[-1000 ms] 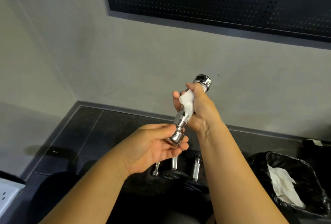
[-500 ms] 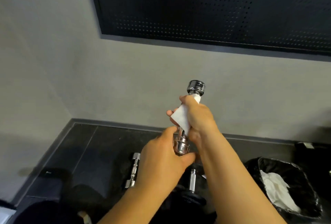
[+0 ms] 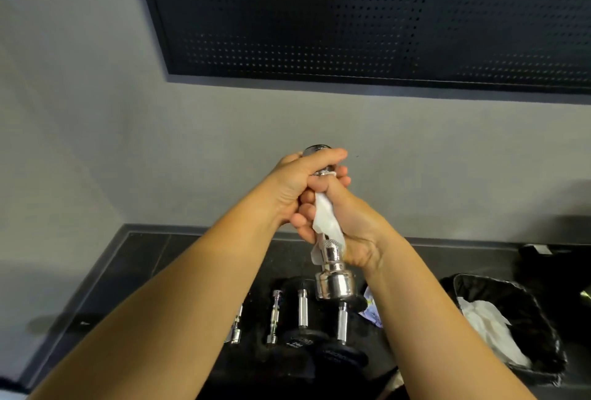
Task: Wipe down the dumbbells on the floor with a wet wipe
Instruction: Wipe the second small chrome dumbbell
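I hold a chrome dumbbell (image 3: 334,284) upright in the air in front of the grey wall. My left hand (image 3: 297,182) grips its top head, which is mostly hidden by the fingers. My right hand (image 3: 358,223) is curled round the handle with a white wet wipe (image 3: 326,223) wrapped between palm and metal. The lower head and a knurled bit of handle show below the wipe. On the dark floor beneath lie two black dumbbells (image 3: 302,307) and two slim chrome dumbbells (image 3: 275,316).
A black-lined bin (image 3: 543,319) with used white wipes (image 3: 486,323) stands at the right. A bluish pack (image 3: 372,307) lies beside the floor dumbbells. The wall and a dark perforated panel (image 3: 351,15) are close ahead.
My left hand left the dumbbell's lower head and now grips the top head. My right hand with the wipe slid down the handle. The view shifted right.
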Available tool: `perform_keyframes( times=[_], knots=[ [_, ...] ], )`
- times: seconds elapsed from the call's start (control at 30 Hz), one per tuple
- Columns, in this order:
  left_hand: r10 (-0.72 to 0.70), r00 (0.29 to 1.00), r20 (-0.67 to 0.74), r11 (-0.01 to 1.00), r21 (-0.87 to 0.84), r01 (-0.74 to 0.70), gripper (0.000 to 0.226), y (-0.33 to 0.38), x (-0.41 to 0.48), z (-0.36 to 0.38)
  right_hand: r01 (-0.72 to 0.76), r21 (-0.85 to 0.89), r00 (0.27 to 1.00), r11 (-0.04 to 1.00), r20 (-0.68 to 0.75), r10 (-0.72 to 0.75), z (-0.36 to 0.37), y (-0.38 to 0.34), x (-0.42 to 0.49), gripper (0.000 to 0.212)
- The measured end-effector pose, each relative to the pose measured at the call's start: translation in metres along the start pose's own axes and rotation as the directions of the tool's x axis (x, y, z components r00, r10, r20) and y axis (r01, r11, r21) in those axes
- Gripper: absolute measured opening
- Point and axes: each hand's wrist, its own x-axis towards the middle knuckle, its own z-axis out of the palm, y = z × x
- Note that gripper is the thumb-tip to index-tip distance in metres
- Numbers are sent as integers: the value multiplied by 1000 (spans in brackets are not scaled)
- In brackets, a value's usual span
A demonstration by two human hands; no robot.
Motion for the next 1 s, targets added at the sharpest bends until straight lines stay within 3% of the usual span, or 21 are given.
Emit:
perform_keyframes(
  times=[0.13,0.23,0.37,0.57,0.63,0.7,0.77,0.83,0.9,1.0],
  knots=[
    [70,992,-104,996,65,-64,12,2,4,12,57,-214,998,975,9,-56,-15,0,-8,33],
    [99,982,-161,992,94,-85,12,8,4,21,56,-312,997,948,68,-36,-23,4,-12,21],
    [230,935,-269,973,81,-216,18,13,12,24,48,-473,995,880,104,1,-28,11,-14,10],
    [450,805,-386,872,387,-301,14,14,26,15,56,-669,997,741,0,-75,-24,6,-10,11],
    [451,834,-318,851,433,-295,23,18,24,13,54,-639,998,767,16,-57,-25,5,-11,10],
    [362,918,-164,874,401,-273,27,24,18,8,32,-555,999,832,54,-3,-26,4,-13,10],
    [159,987,32,972,170,-162,19,24,13,-8,27,-476,994,879,107,27,-27,3,-16,9],
    [-33,965,260,997,-55,49,38,16,9,-25,43,-386,982,921,187,32,-26,1,-19,12],
    [-104,913,395,979,-123,165,60,2,11,-31,32,-295,967,955,250,45,-26,-1,-19,13],
    [-58,917,394,975,-174,137,45,-3,12,-23,4,-303,964,953,256,77,-26,-2,-18,29]
  ],
)
